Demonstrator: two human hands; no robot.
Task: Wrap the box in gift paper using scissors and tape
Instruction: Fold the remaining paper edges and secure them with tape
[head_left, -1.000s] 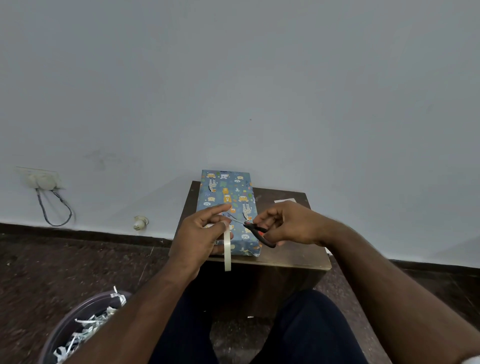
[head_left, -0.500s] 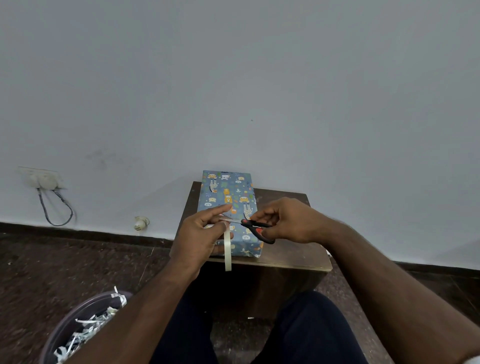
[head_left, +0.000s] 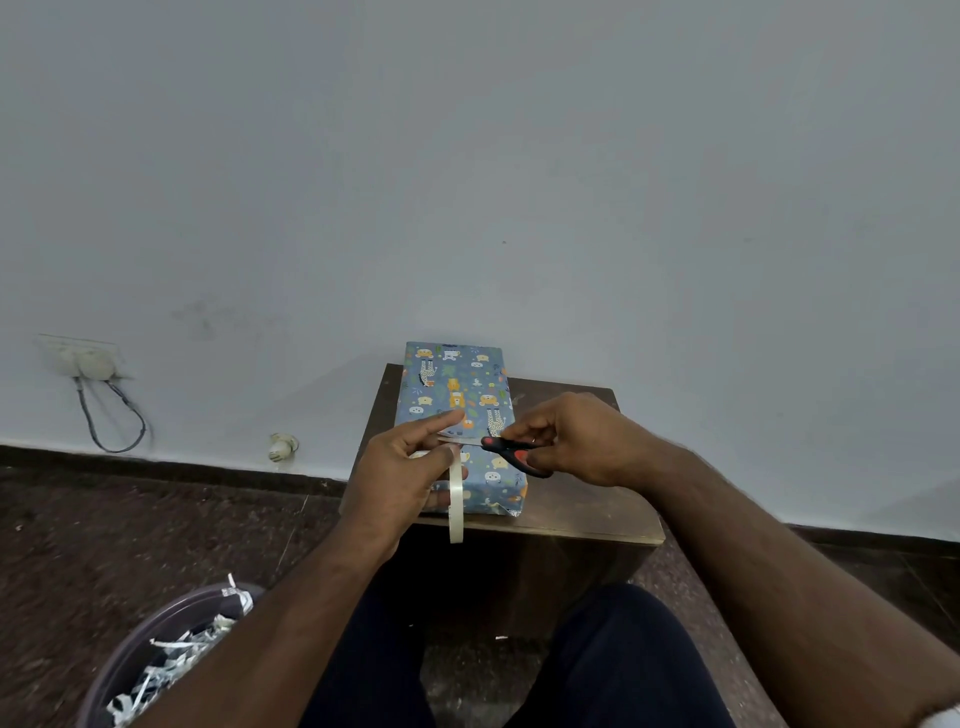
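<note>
moving in since a moment ago, your right hand (head_left: 571, 441) holds the scissors (head_left: 506, 451) at the tape (head_left: 455, 499) your left hand (head_left: 400, 473) pinches, above the wrapped box (head_left: 457, 384) on the counter (head_left: 582, 499), so a snip seems close.

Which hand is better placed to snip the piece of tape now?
The right hand. It grips the scissors, whose blades already reach the tape, while the left hand holds the roll and is likely needed to keep the strip taut.
</note>
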